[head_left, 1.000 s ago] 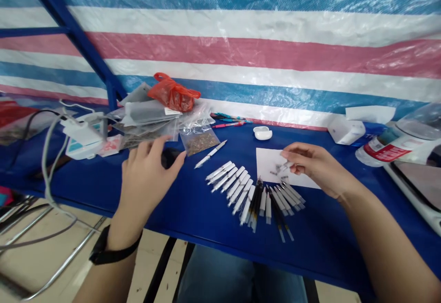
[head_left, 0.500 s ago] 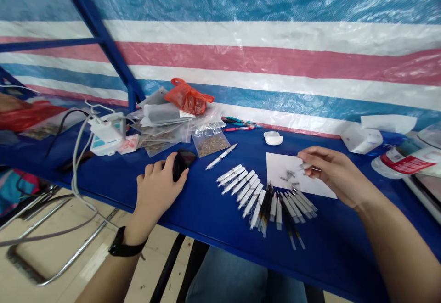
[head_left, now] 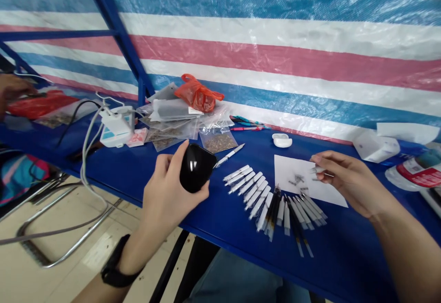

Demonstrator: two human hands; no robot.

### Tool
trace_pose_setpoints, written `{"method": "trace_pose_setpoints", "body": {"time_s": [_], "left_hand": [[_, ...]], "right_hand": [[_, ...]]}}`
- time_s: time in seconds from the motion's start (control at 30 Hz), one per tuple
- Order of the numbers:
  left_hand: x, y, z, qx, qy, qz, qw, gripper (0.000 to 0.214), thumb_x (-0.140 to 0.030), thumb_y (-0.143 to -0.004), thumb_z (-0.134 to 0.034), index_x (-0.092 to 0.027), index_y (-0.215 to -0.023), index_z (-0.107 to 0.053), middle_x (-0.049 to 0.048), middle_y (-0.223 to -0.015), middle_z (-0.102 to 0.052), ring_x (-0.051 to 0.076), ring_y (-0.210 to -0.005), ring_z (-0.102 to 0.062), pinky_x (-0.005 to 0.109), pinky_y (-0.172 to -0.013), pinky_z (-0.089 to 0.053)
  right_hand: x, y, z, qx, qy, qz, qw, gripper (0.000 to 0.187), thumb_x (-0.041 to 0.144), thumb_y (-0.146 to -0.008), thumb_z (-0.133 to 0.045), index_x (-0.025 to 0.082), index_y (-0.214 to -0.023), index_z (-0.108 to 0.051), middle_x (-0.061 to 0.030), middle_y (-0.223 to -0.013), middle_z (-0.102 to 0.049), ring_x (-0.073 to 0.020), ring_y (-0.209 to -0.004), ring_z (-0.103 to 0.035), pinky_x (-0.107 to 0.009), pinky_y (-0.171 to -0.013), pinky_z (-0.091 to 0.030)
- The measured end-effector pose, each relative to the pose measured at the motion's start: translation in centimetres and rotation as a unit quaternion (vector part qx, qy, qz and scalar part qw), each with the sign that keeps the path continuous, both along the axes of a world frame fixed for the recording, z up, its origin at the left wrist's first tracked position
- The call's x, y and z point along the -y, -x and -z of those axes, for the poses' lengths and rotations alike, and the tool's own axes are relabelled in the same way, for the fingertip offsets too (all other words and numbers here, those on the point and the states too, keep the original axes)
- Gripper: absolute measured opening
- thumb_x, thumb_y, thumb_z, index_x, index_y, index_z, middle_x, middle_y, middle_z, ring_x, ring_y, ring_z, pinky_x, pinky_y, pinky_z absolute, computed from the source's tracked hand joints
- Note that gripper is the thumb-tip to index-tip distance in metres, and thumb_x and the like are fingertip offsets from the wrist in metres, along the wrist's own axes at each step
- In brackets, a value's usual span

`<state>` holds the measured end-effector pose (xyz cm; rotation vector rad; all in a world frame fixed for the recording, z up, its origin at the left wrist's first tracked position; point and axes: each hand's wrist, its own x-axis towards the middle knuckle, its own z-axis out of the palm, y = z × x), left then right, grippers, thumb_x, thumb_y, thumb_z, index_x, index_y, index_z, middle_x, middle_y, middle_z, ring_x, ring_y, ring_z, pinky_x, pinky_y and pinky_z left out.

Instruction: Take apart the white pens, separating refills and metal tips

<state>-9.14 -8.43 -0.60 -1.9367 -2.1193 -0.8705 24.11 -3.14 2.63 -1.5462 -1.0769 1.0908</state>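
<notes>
My left hand [head_left: 174, 188] is closed round a glossy black object with rounded corners [head_left: 196, 167], raised above the table; its exact kind is unclear. Beyond it lies a white pen [head_left: 230, 155]. My right hand [head_left: 344, 174] pinches a small whitish translucent piece [head_left: 317, 170] over the right side of a sheet of white paper [head_left: 282, 167]. Small grey pieces [head_left: 298, 179], perhaps springs, lie on that sheet. Fanned out nearer to me are several white pen parts with clips [head_left: 253, 190], dark pen refills [head_left: 274, 206] and pale tapered barrels [head_left: 308, 211].
Behind are clear bags of brown bits [head_left: 218, 141], a red plastic bag [head_left: 198, 94], loose pens [head_left: 248, 124] and a white earbud case [head_left: 281, 140]. At left stand a white power strip [head_left: 117, 128] and cables. A jar [head_left: 413, 170] is at right. Another person's hand [head_left: 14, 87] shows far left.
My left hand has lifted the black object off the table and tilted it up. My right hand still pinches the small piece over the paper. The whole view has shifted slightly.
</notes>
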Motion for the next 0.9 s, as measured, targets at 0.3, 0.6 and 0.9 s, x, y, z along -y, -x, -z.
{"method": "trace_pose_setpoints", "body": {"time_s": [0.3,0.6,0.9], "left_hand": [[4.2,-3.9,-3.0,0.043,-0.089,0.08,0.992,0.096,-0.042,-0.079,-0.069,-0.028,-0.159,-0.019,0.0108,-0.118,-0.064,0.032,-0.103,-0.064,0.043,-0.076,-0.06],[4.7,-4.8,-4.3,0.067,-0.097,0.123,0.985,0.092,-0.042,-0.08,-0.071,-0.029,-0.158,-0.024,0.0113,-0.125,-0.064,0.032,-0.108,-0.064,0.043,-0.076,-0.064],[3.6,-5.1,-4.6,0.093,-0.148,0.16,0.972,0.09,-0.026,-0.072,-0.079,-0.027,-0.152,-0.04,0.0088,-0.115,-0.064,0.028,-0.099,-0.067,0.036,-0.071,-0.064]], "right_hand": [[-0.2,0.1,0.4,-0.012,0.008,0.032,0.999,0.059,0.06,-0.024,-0.099,0.022,-0.062,-0.075,-0.0026,-0.07,-0.063,-0.0133,-0.059,-0.055,-0.025,-0.05,-0.047],[-0.5,0.2,0.6,-0.011,0.018,0.044,0.999,0.059,0.059,-0.02,-0.099,0.022,-0.061,-0.077,-0.0035,-0.07,-0.065,-0.0127,-0.06,-0.056,-0.022,-0.048,-0.048],[-0.3,0.5,0.6,0.004,0.033,0.026,0.999,0.06,0.061,-0.017,-0.097,0.024,-0.059,-0.075,-0.0012,-0.072,-0.065,-0.0118,-0.061,-0.056,-0.02,-0.049,-0.048]]}}
